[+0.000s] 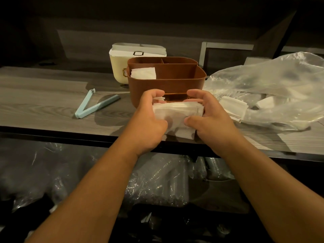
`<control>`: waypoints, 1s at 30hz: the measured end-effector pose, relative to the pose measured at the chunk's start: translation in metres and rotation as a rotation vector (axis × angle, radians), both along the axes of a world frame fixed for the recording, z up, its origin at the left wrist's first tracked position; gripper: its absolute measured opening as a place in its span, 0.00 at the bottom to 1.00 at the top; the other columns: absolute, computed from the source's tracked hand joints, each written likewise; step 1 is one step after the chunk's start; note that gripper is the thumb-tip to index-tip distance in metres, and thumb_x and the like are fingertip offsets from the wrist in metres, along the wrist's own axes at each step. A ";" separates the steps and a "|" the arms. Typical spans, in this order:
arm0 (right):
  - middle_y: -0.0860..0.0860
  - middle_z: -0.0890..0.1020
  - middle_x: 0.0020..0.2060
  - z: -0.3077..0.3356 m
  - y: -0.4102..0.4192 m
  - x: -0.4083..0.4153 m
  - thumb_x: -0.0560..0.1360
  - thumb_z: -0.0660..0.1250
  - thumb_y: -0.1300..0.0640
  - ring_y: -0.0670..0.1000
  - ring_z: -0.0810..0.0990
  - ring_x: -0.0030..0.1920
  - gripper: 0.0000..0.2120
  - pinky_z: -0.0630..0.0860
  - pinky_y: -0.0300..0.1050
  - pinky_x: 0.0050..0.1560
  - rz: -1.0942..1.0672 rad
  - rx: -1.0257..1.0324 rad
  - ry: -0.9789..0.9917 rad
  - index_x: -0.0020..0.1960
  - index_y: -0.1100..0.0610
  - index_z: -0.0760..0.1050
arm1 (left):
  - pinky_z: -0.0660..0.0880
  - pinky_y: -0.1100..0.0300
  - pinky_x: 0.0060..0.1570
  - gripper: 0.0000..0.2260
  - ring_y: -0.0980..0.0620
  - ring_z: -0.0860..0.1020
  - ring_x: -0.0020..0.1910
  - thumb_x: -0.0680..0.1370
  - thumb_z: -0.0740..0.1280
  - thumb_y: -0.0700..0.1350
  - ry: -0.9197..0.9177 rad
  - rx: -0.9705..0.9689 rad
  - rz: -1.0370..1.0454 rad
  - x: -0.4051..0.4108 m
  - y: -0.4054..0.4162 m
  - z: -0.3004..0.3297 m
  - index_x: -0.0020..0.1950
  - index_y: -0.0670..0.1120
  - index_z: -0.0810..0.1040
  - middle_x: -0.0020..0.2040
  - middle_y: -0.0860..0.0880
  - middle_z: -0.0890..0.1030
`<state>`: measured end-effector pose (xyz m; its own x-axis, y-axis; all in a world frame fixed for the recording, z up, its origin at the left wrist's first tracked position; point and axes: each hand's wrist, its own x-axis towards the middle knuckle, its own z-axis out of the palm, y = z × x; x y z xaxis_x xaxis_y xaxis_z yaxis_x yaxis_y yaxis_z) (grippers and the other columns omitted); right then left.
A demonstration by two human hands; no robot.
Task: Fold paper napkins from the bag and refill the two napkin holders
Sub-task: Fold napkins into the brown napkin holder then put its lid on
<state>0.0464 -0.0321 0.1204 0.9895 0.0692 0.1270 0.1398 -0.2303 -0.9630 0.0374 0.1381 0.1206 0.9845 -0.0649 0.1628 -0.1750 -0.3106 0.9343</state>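
Both hands hold one stack of white paper napkins (177, 114) just above the wooden counter's front edge. My left hand (149, 120) grips its left side and my right hand (210, 118) grips its right side, thumbs on top. Right behind the stack stands the brown napkin holder (166, 83), with a few folded napkins (143, 73) leaning in its left compartment. A cream napkin holder (119, 67) sits behind it, filled with white napkins. The clear plastic bag (273, 88) lies to the right, with more napkins (233, 106) inside.
A light blue bag clip (94, 104) lies open on the counter (43, 95) to the left. Below the counter edge, a shelf holds plastic-wrapped stacks of cups (161, 179). A dark wall runs behind the counter.
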 end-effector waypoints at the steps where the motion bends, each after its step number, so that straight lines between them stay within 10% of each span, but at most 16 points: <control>1: 0.41 0.74 0.64 0.000 0.003 0.000 0.75 0.71 0.66 0.50 0.82 0.51 0.33 0.85 0.51 0.47 -0.013 -0.002 -0.007 0.64 0.33 0.66 | 0.82 0.58 0.50 0.31 0.51 0.75 0.58 0.76 0.67 0.31 -0.011 -0.021 0.005 0.000 -0.003 0.001 0.69 0.60 0.63 0.64 0.54 0.70; 4: 0.41 0.73 0.64 0.005 0.010 0.000 0.74 0.71 0.68 0.51 0.76 0.62 0.34 0.84 0.50 0.51 -0.037 0.023 -0.042 0.63 0.33 0.66 | 0.81 0.59 0.49 0.31 0.52 0.73 0.56 0.74 0.65 0.28 -0.058 -0.078 0.058 0.003 -0.010 0.005 0.66 0.59 0.64 0.59 0.53 0.70; 10: 0.44 0.73 0.62 0.000 0.006 0.001 0.73 0.71 0.69 0.49 0.79 0.53 0.33 0.84 0.42 0.40 -0.038 -0.013 0.035 0.64 0.36 0.67 | 0.81 0.57 0.50 0.30 0.51 0.73 0.60 0.74 0.65 0.27 -0.048 -0.082 0.031 0.007 -0.002 -0.003 0.64 0.58 0.65 0.63 0.52 0.69; 15: 0.40 0.70 0.59 0.003 0.010 0.001 0.76 0.69 0.66 0.48 0.76 0.58 0.30 0.85 0.44 0.47 -0.045 -0.102 -0.035 0.64 0.36 0.66 | 0.75 0.70 0.34 0.28 0.54 0.70 0.56 0.75 0.62 0.28 -0.076 -0.054 0.013 0.008 -0.005 0.000 0.62 0.59 0.65 0.63 0.52 0.66; 21: 0.41 0.73 0.57 -0.005 0.009 -0.004 0.78 0.68 0.61 0.45 0.78 0.51 0.24 0.79 0.33 0.34 -0.035 -0.249 -0.070 0.63 0.37 0.65 | 0.75 0.65 0.46 0.22 0.54 0.72 0.58 0.79 0.61 0.33 -0.131 0.001 0.006 0.006 -0.005 -0.009 0.63 0.58 0.66 0.64 0.52 0.67; 30: 0.38 0.76 0.52 0.018 -0.007 -0.009 0.76 0.73 0.54 0.43 0.81 0.49 0.25 0.81 0.37 0.39 -0.033 -0.324 -0.118 0.66 0.38 0.65 | 0.78 0.66 0.47 0.18 0.57 0.74 0.57 0.80 0.66 0.39 -0.220 0.112 -0.020 0.002 0.003 0.010 0.62 0.61 0.72 0.62 0.56 0.72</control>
<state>0.0377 -0.0394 0.1384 0.9717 0.0932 0.2169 0.2329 -0.5281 -0.8167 0.0391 0.1409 0.1301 0.9246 -0.1141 0.3634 -0.3774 -0.4045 0.8330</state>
